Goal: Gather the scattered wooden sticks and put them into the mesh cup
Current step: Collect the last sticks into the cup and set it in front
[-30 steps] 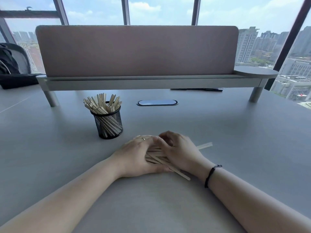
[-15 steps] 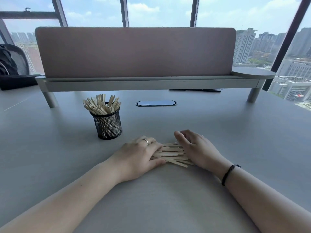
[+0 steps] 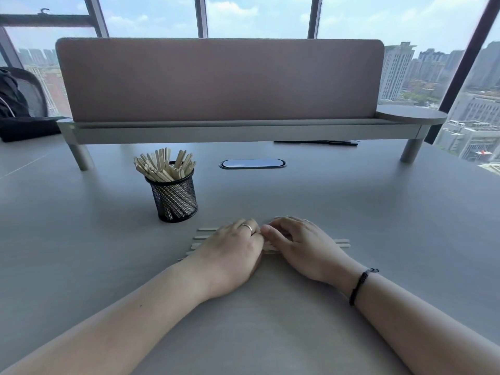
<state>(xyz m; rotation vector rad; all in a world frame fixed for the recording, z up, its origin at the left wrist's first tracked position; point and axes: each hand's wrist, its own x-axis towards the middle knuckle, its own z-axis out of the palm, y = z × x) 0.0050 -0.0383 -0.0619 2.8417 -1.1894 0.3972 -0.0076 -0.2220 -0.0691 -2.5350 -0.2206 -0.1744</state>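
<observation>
A black mesh cup [image 3: 174, 201] stands on the grey table [image 3: 378, 212], with several pale wooden sticks [image 3: 165, 166] fanning out of its top. In front of it and to the right, a flat row of loose wooden sticks [image 3: 201, 240] lies on the table, pointing left to right. My left hand [image 3: 232, 250], wearing a ring, lies palm-down over the row's left half. My right hand [image 3: 303, 244] covers the right half, fingers curled and meeting my left fingertips. Stick ends poke out past both hands. Most of the row is hidden beneath them.
A raised grey shelf [image 3: 243, 128] with a pinkish divider panel [image 3: 216, 79] spans the back of the table. An oval cable port [image 3: 252, 163] lies behind the cup, and a dark pen-like item [image 3: 316, 142] under the shelf. A chair with a black bag [image 3: 16, 109] stands far left.
Both hands have closed in over the sticks again, fingertips meeting. The sticks, a loose crossed pile before, now lie spread in a wider, roughly parallel row.
</observation>
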